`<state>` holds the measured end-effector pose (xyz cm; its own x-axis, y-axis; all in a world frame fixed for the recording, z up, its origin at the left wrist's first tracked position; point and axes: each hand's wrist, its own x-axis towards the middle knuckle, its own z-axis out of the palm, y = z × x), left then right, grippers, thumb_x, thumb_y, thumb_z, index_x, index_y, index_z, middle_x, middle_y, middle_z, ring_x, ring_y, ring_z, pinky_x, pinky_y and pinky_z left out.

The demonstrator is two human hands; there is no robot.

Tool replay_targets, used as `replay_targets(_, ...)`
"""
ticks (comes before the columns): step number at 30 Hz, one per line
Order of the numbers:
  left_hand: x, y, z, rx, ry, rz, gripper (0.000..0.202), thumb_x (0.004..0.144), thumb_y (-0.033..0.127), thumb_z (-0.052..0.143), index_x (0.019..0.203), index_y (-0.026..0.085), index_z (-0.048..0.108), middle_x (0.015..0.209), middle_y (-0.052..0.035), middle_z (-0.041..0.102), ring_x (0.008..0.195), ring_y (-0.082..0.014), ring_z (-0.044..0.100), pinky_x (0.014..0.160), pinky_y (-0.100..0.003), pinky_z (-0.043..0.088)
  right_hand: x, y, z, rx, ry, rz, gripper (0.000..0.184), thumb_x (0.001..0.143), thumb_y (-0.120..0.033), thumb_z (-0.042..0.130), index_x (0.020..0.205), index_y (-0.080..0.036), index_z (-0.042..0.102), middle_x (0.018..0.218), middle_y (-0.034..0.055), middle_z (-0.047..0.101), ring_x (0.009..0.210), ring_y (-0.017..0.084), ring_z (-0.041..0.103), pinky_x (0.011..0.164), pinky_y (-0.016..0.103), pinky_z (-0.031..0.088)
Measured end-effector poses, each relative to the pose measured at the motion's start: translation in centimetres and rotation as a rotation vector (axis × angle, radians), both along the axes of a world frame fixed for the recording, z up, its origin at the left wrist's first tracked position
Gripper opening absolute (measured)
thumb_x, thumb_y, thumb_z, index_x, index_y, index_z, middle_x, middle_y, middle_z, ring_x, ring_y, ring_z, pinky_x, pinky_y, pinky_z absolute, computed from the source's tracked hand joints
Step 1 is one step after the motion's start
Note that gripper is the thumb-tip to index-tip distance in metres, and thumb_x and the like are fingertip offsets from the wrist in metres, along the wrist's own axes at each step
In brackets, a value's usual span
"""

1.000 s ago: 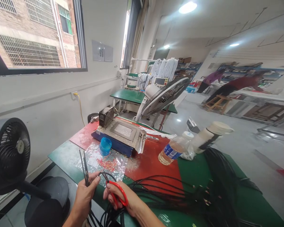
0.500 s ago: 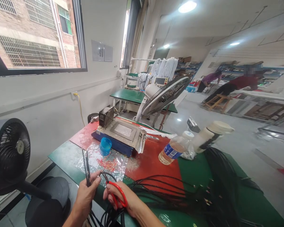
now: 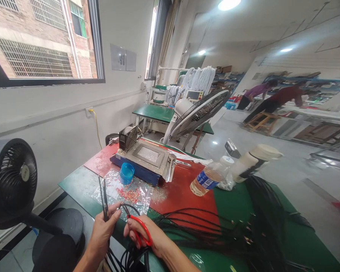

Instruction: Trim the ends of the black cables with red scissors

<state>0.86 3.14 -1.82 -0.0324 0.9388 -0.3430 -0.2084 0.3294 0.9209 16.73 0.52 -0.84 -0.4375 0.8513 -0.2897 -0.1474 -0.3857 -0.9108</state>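
Observation:
My left hand (image 3: pixel 104 226) is closed around dark tweezers (image 3: pixel 103 196), whose two tips point upward. Between its thumb and forefinger it also pinches the end of a black cable (image 3: pixel 133 207), where a small pale tip shows. My right hand (image 3: pixel 147 234) grips red-handled scissors (image 3: pixel 143 223) with fingers in the loops. Their blades point up and left, close beside the cable end; whether they touch it I cannot tell. More black cables (image 3: pixel 130 257) hang below and between both hands.
A clear plastic bag (image 3: pixel 143 200) with red and pale bits lies ahead, beside a blue cup (image 3: pixel 127 173). Behind stands a heating unit (image 3: pixel 136 172). A drink bottle (image 3: pixel 205 181) and a black cable bundle (image 3: pixel 266 223) sit right. A fan (image 3: pixel 14 177) stands left; two people work far off.
Both hands hold nearly the same pose, with the tweezers, cable and scissors still in them. The view has shifted slightly, and a far person in dark red has moved a little.

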Motion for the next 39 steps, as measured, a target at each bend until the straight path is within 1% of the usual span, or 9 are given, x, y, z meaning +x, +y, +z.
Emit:
replay_targets(7,-0.4,0.1,-1.1,0.002,0.025,-0.029,0.049,0.053,0.045,0.08,0.092,0.016,0.074,0.093,-0.0065,0.071,0.092,-0.0262,0.06,0.077,-0.031,0.045,0.0,0.0,0.1,-0.007,-0.013,-0.01,0.055,0.076,-0.06,0.053,0.073,-0.008,0.069,0.048,-0.0035,0.047,0.033,0.002,0.038,0.034,0.016,0.024)
replay_targets(19,-0.1,0.0,-1.5,0.032,0.039,-0.021,0.047,0.055,0.045,0.078,0.092,0.016,0.074,0.103,-0.0097,0.071,0.108,-0.0313,0.055,0.091,-0.037,0.041,-0.3,-0.2,-0.1,-0.004,-0.027,-0.032,0.056,0.077,-0.062,0.052,0.075,-0.009,0.069,0.05,-0.0032,0.047,0.035,0.003,0.038,0.036,0.017,0.023)
replay_targets(23,-0.1,-0.2,-1.4,0.053,0.033,-0.072,0.047,0.058,0.044,0.078,0.094,0.015,0.074,0.1,-0.0098,0.072,0.105,-0.0316,0.057,0.096,-0.04,0.038,-0.5,-0.1,-0.9,0.032,-0.071,-0.064,0.055,0.075,-0.064,0.053,0.073,-0.01,0.068,0.05,-0.004,0.045,0.037,0.003,0.038,0.038,0.017,0.025)
replay_targets(27,0.0,-0.3,-0.9,0.08,0.056,-0.087,0.046,0.059,0.044,0.077,0.094,0.014,0.073,0.099,-0.0099,0.073,0.103,-0.0324,0.059,0.096,-0.042,0.038,-0.6,-0.2,-0.9,0.067,-0.078,-0.068,0.055,0.074,-0.064,0.054,0.073,-0.011,0.067,0.051,-0.0041,0.045,0.037,0.003,0.036,0.038,0.017,0.025)
replay_targets(31,0.0,-0.4,-0.4,0.11,0.077,-0.078,0.045,0.059,0.045,0.077,0.092,0.014,0.074,0.097,-0.0102,0.074,0.1,-0.0321,0.061,0.092,-0.04,0.043,-0.5,-0.4,-0.1,-0.005,0.017,-0.03,0.065,0.078,-0.07,0.038,0.076,-0.011,0.066,0.052,-0.0027,0.043,0.038,0.006,0.038,0.037,0.019,0.021)
replay_targets(32,0.1,-0.5,-0.2,0.113,0.085,-0.074,0.044,0.058,0.045,0.077,0.091,0.015,0.075,0.096,-0.01,0.074,0.099,-0.0317,0.062,0.091,-0.039,0.043,-0.5,-0.5,0.1,0.028,-0.022,-0.043,0.064,0.077,-0.071,0.039,0.074,-0.012,0.065,0.053,-0.0025,0.043,0.04,0.006,0.038,0.038,0.019,0.02)
replay_targets(35,0.2,-0.6,0.0,0.107,0.092,-0.065,0.043,0.057,0.044,0.078,0.09,0.016,0.075,0.096,-0.0098,0.074,0.098,-0.0311,0.062,0.09,-0.037,0.045,-0.2,-0.4,0.4,0.261,-0.25,-0.17,0.054,0.068,-0.067,0.058,0.062,-0.014,0.061,0.054,-0.0026,0.042,0.048,0.006,0.035,0.044,0.019,0.023)
replay_targets(36,0.3,-0.7,0.1,0.099,0.083,-0.065,0.043,0.057,0.044,0.078,0.09,0.016,0.075,0.096,-0.0099,0.074,0.098,-0.0312,0.062,0.09,-0.037,0.044,-0.2,-0.4,0.5,0.275,-0.262,-0.175,0.053,0.068,-0.066,0.059,0.061,-0.014,0.06,0.054,-0.0026,0.042,0.048,0.007,0.035,0.044,0.019,0.023)
replay_targets(39,0.5,-0.7,0.4,0.075,0.047,-0.073,0.044,0.058,0.044,0.078,0.091,0.016,0.074,0.096,-0.0099,0.075,0.098,-0.0313,0.062,0.091,-0.039,0.044,-0.2,-0.5,0.2,0.093,-0.069,-0.037,0.064,0.078,-0.071,0.036,0.069,-0.013,0.063,0.051,-0.0027,0.04,0.041,0.007,0.036,0.04,0.02,0.021)
